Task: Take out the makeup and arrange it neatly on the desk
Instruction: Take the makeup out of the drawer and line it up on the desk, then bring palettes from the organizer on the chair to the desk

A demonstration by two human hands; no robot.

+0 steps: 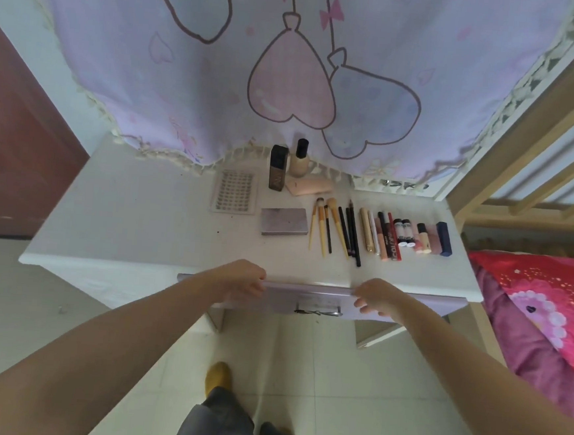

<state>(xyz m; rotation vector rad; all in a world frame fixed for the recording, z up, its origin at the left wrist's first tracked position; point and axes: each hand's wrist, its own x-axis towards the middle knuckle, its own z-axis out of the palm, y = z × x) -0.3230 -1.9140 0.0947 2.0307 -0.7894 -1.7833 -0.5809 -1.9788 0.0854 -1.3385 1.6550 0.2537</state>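
Makeup lies in rows on the white desk (134, 226): a lash tray (234, 192), a grey palette (284, 221), several brushes and pencils (336, 229), a row of lipsticks and tubes (406, 237), two foundation bottles (288, 166) and a pink tube (310, 187) at the back. The lilac drawer front (313, 300) sits just under the desk's front edge, almost flush with it. My left hand (244, 281) and my right hand (377, 298) both curl over the drawer's top edge, on either side of its metal handle (317, 311).
A lilac cloth with heart balloons (289, 80) hangs over the back of the desk. A wooden bed frame (539, 141) and a red-pink quilt (546, 306) stand at the right. A dark red door (16, 148) is at the left. My feet are on the tiled floor below.
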